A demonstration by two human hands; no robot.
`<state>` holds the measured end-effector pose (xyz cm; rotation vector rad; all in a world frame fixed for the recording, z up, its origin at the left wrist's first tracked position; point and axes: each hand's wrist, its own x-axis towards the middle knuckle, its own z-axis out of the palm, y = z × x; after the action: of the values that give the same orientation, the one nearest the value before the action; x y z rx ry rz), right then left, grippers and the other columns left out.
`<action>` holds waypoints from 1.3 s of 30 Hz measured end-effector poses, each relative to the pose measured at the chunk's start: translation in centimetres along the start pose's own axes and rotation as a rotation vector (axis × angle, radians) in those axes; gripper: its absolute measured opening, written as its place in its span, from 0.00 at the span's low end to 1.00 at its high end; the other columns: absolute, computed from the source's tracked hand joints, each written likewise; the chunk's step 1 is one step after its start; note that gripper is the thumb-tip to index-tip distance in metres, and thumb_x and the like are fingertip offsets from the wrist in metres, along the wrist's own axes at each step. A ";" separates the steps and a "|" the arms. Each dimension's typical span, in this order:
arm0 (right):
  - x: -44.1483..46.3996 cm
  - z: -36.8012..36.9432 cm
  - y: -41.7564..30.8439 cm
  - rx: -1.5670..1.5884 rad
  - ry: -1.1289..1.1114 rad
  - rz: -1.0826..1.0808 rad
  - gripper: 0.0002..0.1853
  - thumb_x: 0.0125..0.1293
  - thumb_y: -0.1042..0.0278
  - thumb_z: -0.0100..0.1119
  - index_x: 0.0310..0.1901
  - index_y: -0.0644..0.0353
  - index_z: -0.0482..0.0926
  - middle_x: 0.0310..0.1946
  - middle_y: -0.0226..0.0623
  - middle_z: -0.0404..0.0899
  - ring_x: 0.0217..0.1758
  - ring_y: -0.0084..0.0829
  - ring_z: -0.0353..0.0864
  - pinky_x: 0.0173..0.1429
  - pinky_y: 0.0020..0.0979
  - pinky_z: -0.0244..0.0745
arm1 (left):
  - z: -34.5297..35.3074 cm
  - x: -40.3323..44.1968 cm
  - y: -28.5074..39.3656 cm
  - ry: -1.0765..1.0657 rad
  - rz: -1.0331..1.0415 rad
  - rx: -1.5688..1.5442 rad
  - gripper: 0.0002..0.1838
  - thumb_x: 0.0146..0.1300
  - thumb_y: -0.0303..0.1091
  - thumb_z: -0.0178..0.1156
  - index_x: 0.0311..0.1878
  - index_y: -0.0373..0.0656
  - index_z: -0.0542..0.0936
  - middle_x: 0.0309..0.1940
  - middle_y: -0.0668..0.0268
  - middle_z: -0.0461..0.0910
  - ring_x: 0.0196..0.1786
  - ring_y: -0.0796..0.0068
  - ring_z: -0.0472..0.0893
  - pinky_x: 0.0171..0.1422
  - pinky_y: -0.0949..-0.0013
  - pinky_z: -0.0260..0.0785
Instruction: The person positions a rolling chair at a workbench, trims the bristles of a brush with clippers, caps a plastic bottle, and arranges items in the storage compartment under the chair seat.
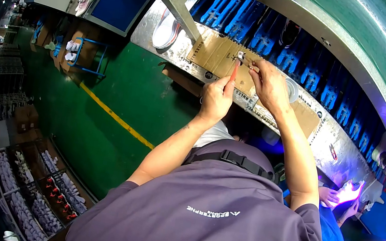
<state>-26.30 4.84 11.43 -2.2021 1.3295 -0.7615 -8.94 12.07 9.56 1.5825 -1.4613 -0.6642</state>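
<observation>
Evidently the work is under way rather than finished: over the cardboard sheet [209, 59], the left hand [216, 99] is closed round an orange-handled tool [235, 71], whose far end meets a small pale-and-dark piece [241, 56]. Whether that piece is separate or belongs to the tool, I cannot tell. The right hand [270, 85] hangs above the sheet's right side, thumb and forefinger close together just beside the piece; whether they pinch anything is too small to tell. How much is done or left cannot be counted.

Left of the sheet, a white-soled shoe [165, 33] sits on the worktop [348, 163], its stage unclear. Right of the sheet come a translucent tub [291, 90], partly behind the right hand, and, farther right, red-handled pliers [333, 151]. Beyond the sheet runs a row of blue frames [263, 37].

The worktop is scuffed metal. To the sheet's left lies a green floor [112, 80] with a yellow line [111, 114]; well behind that, toward the wearer's side, stands a rack of shoes [35, 196]. Far right of the sheet, a co-worker in blue [330, 237] holds a brightly lit shoe [350, 192].
</observation>
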 end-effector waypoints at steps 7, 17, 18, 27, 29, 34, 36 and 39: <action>0.2 -0.4 0.0 -0.048 -0.006 0.025 0.13 0.71 0.61 0.60 0.50 0.61 0.76 0.39 0.50 0.82 0.41 0.55 0.83 0.42 0.49 0.80 | 0.1 0.4 0.0 -0.011 0.058 0.061 0.11 0.71 0.32 0.60 0.48 0.33 0.84 0.25 0.47 0.81 0.26 0.55 0.83 0.33 0.59 0.72; 0.8 0.3 1.0 0.031 0.048 -0.015 0.11 0.71 0.63 0.59 0.46 0.62 0.80 0.40 0.51 0.84 0.43 0.54 0.84 0.45 0.47 0.80 | 0.3 0.2 -0.2 0.023 0.106 0.029 0.11 0.71 0.30 0.60 0.49 0.32 0.83 0.25 0.46 0.79 0.24 0.53 0.80 0.32 0.60 0.70; 1.0 0.5 1.3 0.048 0.075 -0.024 0.11 0.71 0.64 0.59 0.46 0.62 0.81 0.41 0.51 0.84 0.43 0.54 0.84 0.46 0.47 0.80 | 0.3 0.2 -0.4 0.048 0.149 0.032 0.11 0.72 0.30 0.60 0.49 0.32 0.83 0.24 0.49 0.79 0.23 0.56 0.79 0.31 0.61 0.69; 1.5 -0.7 4.0 0.072 0.091 0.254 0.14 0.71 0.61 0.59 0.51 0.63 0.81 0.45 0.53 0.84 0.49 0.54 0.83 0.53 0.46 0.78 | 0.9 0.3 -3.9 -0.101 -0.337 -0.386 0.13 0.77 0.35 0.55 0.53 0.36 0.82 0.22 0.79 0.68 0.19 0.90 0.64 0.21 0.79 0.57; 1.2 -0.6 4.5 0.070 0.077 0.279 0.14 0.71 0.61 0.59 0.51 0.62 0.81 0.45 0.53 0.84 0.49 0.54 0.83 0.53 0.46 0.78 | 0.7 0.6 -3.7 -0.116 -0.411 -0.460 0.14 0.77 0.37 0.55 0.54 0.36 0.81 0.23 0.77 0.70 0.20 0.89 0.65 0.21 0.78 0.57; -0.6 -2.1 11.5 -0.122 0.097 0.420 0.15 0.71 0.57 0.58 0.49 0.60 0.82 0.43 0.54 0.85 0.47 0.56 0.84 0.51 0.50 0.78 | 0.1 0.7 -3.5 -0.190 -0.550 -0.638 0.14 0.77 0.38 0.57 0.53 0.37 0.83 0.22 0.78 0.70 0.19 0.90 0.65 0.20 0.78 0.56; -2.7 -3.1 17.5 -0.262 0.005 0.613 0.17 0.72 0.55 0.56 0.49 0.59 0.83 0.44 0.55 0.85 0.49 0.57 0.84 0.54 0.51 0.78 | -0.3 0.4 -3.7 -0.240 -0.581 -0.632 0.14 0.77 0.37 0.56 0.53 0.36 0.83 0.22 0.79 0.69 0.19 0.91 0.64 0.19 0.80 0.54; -7.2 -3.7 24.3 -0.403 -0.222 0.817 0.19 0.73 0.53 0.55 0.48 0.61 0.83 0.45 0.56 0.85 0.51 0.57 0.83 0.57 0.50 0.78 | -0.4 -0.3 -3.8 -0.293 -0.629 -0.579 0.14 0.77 0.36 0.55 0.53 0.35 0.82 0.22 0.78 0.69 0.19 0.91 0.64 0.20 0.81 0.54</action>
<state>-47.20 0.44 -2.73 -1.6613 2.1562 0.0619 -6.71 12.28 6.50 1.4940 -0.8108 -1.5768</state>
